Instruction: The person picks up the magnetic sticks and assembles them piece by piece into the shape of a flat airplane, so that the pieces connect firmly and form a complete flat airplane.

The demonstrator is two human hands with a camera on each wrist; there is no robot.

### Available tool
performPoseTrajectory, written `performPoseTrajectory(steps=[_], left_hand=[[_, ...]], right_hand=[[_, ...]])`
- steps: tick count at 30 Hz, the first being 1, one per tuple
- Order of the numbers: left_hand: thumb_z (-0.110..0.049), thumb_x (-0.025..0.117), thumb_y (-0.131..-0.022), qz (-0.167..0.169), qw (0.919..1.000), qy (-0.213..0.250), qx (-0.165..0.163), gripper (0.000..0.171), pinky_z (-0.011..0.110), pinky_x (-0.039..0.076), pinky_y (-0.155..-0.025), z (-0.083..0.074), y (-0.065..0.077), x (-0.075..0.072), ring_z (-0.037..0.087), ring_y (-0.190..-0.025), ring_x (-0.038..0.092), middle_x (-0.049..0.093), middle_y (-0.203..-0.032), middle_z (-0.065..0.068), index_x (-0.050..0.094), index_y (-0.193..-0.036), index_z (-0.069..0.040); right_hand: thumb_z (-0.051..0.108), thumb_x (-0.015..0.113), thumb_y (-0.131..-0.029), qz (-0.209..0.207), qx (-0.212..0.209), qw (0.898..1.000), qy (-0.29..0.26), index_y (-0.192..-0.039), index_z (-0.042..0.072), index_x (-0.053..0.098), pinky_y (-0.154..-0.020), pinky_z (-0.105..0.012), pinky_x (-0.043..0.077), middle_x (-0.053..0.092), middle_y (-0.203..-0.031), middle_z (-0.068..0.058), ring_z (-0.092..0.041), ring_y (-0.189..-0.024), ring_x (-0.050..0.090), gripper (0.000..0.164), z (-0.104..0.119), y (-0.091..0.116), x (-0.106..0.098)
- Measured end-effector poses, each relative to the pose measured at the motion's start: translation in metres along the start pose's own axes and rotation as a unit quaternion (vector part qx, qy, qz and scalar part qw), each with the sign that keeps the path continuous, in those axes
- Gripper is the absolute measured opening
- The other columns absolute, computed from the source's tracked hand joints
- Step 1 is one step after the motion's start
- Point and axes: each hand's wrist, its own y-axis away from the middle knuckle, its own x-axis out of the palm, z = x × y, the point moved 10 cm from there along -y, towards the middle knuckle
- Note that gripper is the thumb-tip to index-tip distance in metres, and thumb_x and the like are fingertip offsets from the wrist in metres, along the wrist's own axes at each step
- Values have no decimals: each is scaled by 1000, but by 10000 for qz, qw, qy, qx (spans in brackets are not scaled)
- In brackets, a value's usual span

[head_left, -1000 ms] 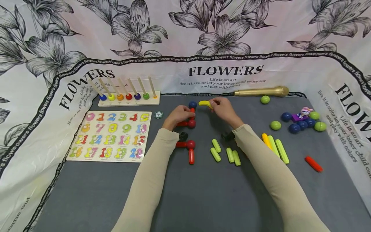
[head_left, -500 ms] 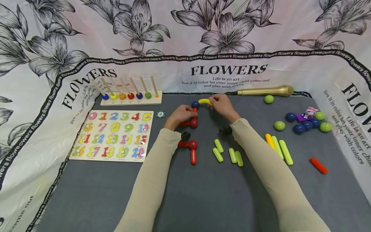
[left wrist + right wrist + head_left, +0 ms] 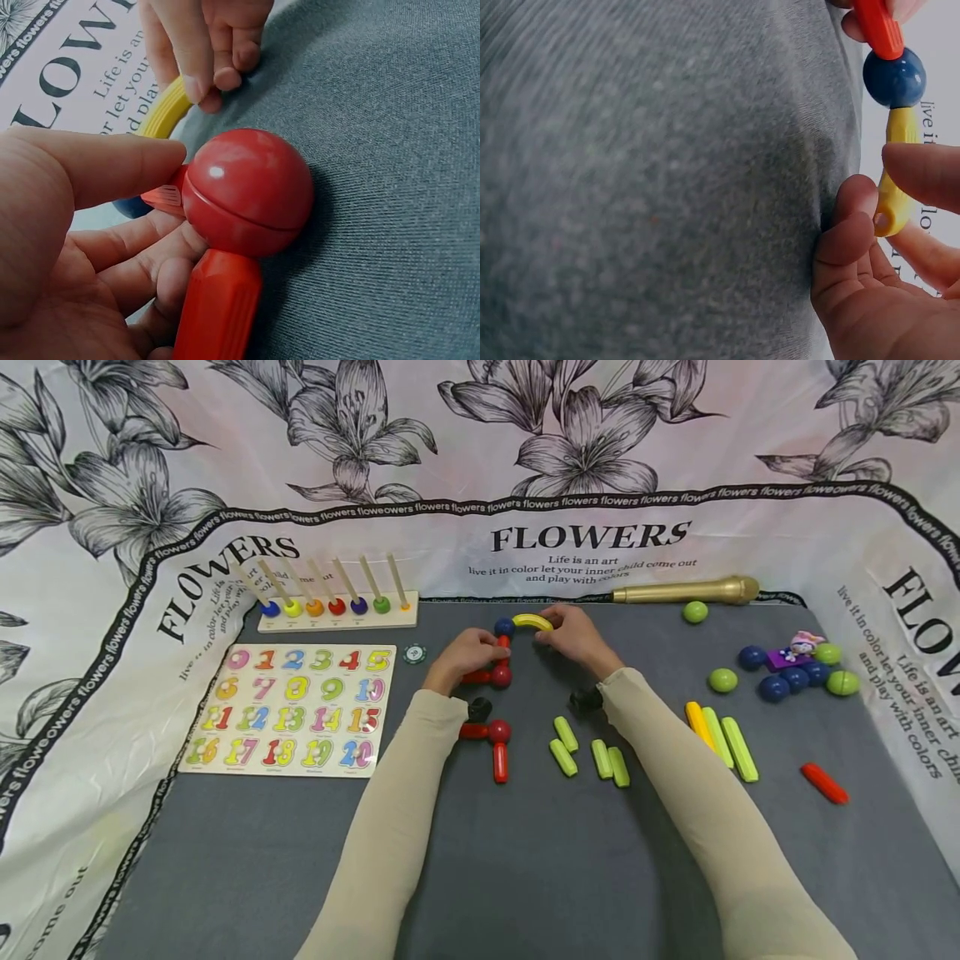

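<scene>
My left hand (image 3: 467,658) pinches a short red rod (image 3: 880,28) that joins a blue ball (image 3: 505,627) to a red ball (image 3: 249,191). A second red rod (image 3: 220,304) runs out of the red ball along the left palm. My right hand (image 3: 576,635) holds a curved yellow rod (image 3: 529,621) between thumb and fingers, near its free end. The yellow rod's other end meets the blue ball, as the right wrist view shows. Closer to me lies another red ball (image 3: 498,732) with two red rods joined to it.
Several short green rods (image 3: 563,758) lie between the forearms. Longer green and yellow rods (image 3: 718,739), a red rod (image 3: 824,783) and green and blue balls (image 3: 773,688) are to the right. A number board (image 3: 288,710) and pegged stand (image 3: 337,620) are left; a gold microphone (image 3: 686,591) lies behind.
My right hand has brought the yellow rod leftward, from apart from the blue ball to meeting it. My left hand keeps its grip on the red rod.
</scene>
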Motion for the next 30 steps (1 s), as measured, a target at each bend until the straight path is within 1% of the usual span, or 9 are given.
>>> performPoseTrajectory(steps=[6,13,15,17,19,21,23,26,30], left_hand=[[-32,73,-104,8,10000,-85,-22,43,36,46,-93,-2,-4,4,25,-107,55,63,-124,12,68,-132,-1],[-37,75,-100,-396,9964,-705,271,41,35,48,-84,-9,-7,0,25,-97,58,65,-116,13,67,-119,-1],[-37,75,-99,-498,9955,-737,313,46,38,49,-89,-11,-8,0,28,-102,58,64,-123,17,62,-125,-1],[-37,74,-100,-577,9951,-705,374,54,42,49,-100,-13,-8,0,31,-113,58,62,-135,20,56,-138,-3],[-36,73,-101,-638,9944,-689,487,62,48,45,-110,-16,-10,1,34,-124,57,57,-147,21,48,-150,-8],[-34,70,-103,-679,9925,-803,621,62,58,38,-116,-21,-11,2,36,-134,54,53,-154,20,47,-156,-11],[-32,68,-105,-704,9901,-999,686,57,66,33,-116,-24,-12,4,36,-138,52,54,-155,18,52,-156,-13],[-31,65,-107,-773,9863,-1299,666,47,72,30,-113,-27,-13,4,35,-138,52,57,-151,15,60,-150,-13],[-31,65,-107,-880,9840,-1381,700,44,69,33,-110,-31,-15,2,34,-136,53,58,-149,15,63,-147,-13]], right_hand=[[7,69,-103,-163,-12,9997,158,-140,-5,63,-87,-40,52,66,-127,-26,-34,-101,65,40,-6,2,-8],[13,70,-105,-221,-44,9996,139,-137,-3,66,-86,-40,51,66,-128,-24,-33,-101,66,36,-9,4,-12],[14,70,-105,-220,-54,9997,123,-136,-2,67,-86,-39,51,66,-129,-24,-33,-101,66,35,-9,5,-12],[13,70,-105,-233,-78,9997,81,-136,-2,67,-85,-39,51,67,-129,-23,-33,-101,66,35,-9,6,-11],[13,70,-105,-236,-109,9997,12,-136,-2,68,-86,-40,52,67,-128,-23,-34,-102,67,35,-9,6,-10],[12,70,-105,-213,-167,9996,-49,-136,-2,67,-86,-40,52,68,-128,-23,-34,-102,66,35,-10,7,-8],[13,70,-104,-158,-216,9996,-101,-137,-3,67,-86,-41,53,68,-128,-24,-35,-101,66,36,-10,7,-5],[14,71,-104,-89,-235,9996,-132,-139,-3,66,-84,-39,53,67,-129,-24,-33,-100,67,38,-11,8,-4],[14,71,-104,-61,-210,9995,-211,-139,-2,66,-79,-38,54,67,-125,-23,-32,-96,67,39,-12,10,-12]])
